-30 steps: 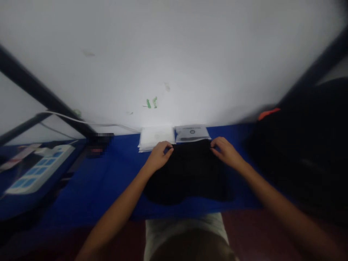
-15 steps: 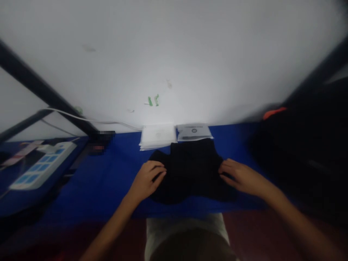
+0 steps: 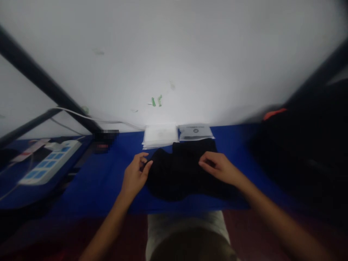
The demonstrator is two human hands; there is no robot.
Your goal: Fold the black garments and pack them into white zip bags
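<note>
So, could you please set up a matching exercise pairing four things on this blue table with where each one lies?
Things:
1. black cloth garment
2. white stack of flat packets
3. white power strip with blue sockets
4. large dark heap with an orange tag

Places:
A. far left
B. far right
C. by the wall, left of the grey printed packet
D. between the left hand and right hand

Pairs: 1-D, 2-C, 3-A, 4-B
</note>
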